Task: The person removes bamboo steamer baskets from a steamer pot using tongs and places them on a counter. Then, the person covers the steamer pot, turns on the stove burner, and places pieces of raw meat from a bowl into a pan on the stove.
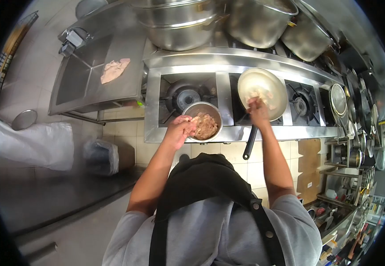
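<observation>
While the left hand (180,130) curved its fingers at the left rim of a metal bowl (204,107) of raw-looking meat (206,127), the right hand (257,110) reached into a cream-coloured frying pan (257,80) at pale meat pieces (270,95); whether either gripped anything, I could not tell. The bowl was at the gas stove's (225,99) front edge, left of the pan.

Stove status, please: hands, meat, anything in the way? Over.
Left hand at left rim of metal bowl. Right hand over pale pan. Meat in bowl, pale pieces in pan. Nothing visibly blocking; black handle juts past front edge of stove.
</observation>
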`<move>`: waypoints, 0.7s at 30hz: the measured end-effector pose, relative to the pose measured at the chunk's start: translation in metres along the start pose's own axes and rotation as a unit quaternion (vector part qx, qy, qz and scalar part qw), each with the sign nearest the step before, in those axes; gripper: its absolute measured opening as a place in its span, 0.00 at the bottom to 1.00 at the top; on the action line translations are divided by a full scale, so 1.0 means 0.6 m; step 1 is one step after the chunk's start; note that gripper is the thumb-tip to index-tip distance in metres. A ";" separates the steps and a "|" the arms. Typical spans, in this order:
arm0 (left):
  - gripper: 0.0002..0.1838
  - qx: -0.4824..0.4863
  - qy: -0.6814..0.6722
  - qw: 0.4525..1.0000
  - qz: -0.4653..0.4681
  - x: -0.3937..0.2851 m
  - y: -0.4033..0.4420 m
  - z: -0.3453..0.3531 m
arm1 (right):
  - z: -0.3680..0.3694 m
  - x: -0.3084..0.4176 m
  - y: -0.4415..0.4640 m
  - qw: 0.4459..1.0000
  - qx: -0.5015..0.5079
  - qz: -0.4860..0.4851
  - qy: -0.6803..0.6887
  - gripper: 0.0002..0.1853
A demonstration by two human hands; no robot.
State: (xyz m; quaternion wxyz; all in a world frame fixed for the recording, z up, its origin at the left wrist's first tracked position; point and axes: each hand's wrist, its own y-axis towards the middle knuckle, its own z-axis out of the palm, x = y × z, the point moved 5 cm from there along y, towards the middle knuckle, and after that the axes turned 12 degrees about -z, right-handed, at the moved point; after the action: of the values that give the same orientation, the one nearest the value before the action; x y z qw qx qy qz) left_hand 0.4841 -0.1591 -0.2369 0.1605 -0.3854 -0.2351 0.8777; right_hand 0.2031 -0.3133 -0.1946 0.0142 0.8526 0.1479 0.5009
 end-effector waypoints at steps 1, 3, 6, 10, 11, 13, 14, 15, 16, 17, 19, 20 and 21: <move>0.11 -0.004 -0.002 1.000 0.004 -0.003 -0.002 0.001 | -0.018 -0.031 0.017 0.980 0.002 -0.090 -0.177 0.15; 0.13 0.042 -0.048 0.998 -0.012 -0.007 -0.005 0.013 | -0.035 -0.097 0.039 0.944 0.046 -0.140 -0.296 0.16; 0.18 0.074 -0.071 0.995 -0.015 -0.008 -0.006 0.019 | -0.056 -0.128 0.041 0.948 0.063 -0.057 -0.306 0.14; 0.19 0.067 -0.021 0.997 -0.015 -0.011 -0.012 0.037 | -0.059 -0.147 0.041 0.929 0.130 -0.020 -0.345 0.13; 0.19 0.066 -0.021 0.997 -0.014 -0.014 -0.015 0.042 | -0.065 -0.142 0.037 0.929 0.120 -0.029 -0.350 0.12; 0.20 0.068 0.009 0.997 -0.023 -0.016 -0.016 0.049 | -0.075 -0.092 0.029 0.933 0.080 -0.055 -0.346 0.13; 0.20 0.067 0.008 0.997 -0.023 -0.017 -0.014 0.050 | -0.070 -0.046 0.024 0.937 0.051 -0.072 -0.337 0.15; 0.19 0.070 0.021 0.997 -0.022 -0.016 -0.013 0.051 | -0.048 0.006 0.014 0.956 0.057 -0.099 -0.271 0.20; 0.19 0.074 0.034 0.996 -0.023 -0.013 -0.012 0.053 | -0.020 0.062 0.001 0.969 0.061 -0.123 -0.203 0.25; 0.19 0.075 0.035 0.996 -0.028 -0.010 -0.009 0.056 | 0.022 0.110 -0.014 0.976 0.149 -0.105 -0.119 0.33; 0.16 0.071 0.056 0.996 -0.009 -0.007 0.002 0.069 | 0.099 0.190 -0.056 0.946 0.256 -0.179 -0.089 0.41; 0.16 0.073 0.058 0.996 -0.011 -0.002 0.010 0.073 | 0.137 0.198 -0.072 0.930 0.278 -0.228 -0.083 0.37; 0.15 0.063 0.065 0.996 -0.003 0.004 0.020 0.071 | 0.162 0.189 -0.080 0.930 0.276 -0.227 -0.083 0.37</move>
State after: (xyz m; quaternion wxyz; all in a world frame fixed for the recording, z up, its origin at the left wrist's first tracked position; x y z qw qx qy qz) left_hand 0.4492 -0.1804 -0.2196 0.2020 -0.4305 -0.1696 0.8632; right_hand 0.3267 -0.2253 -0.1545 -0.0962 0.8051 0.4679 0.3517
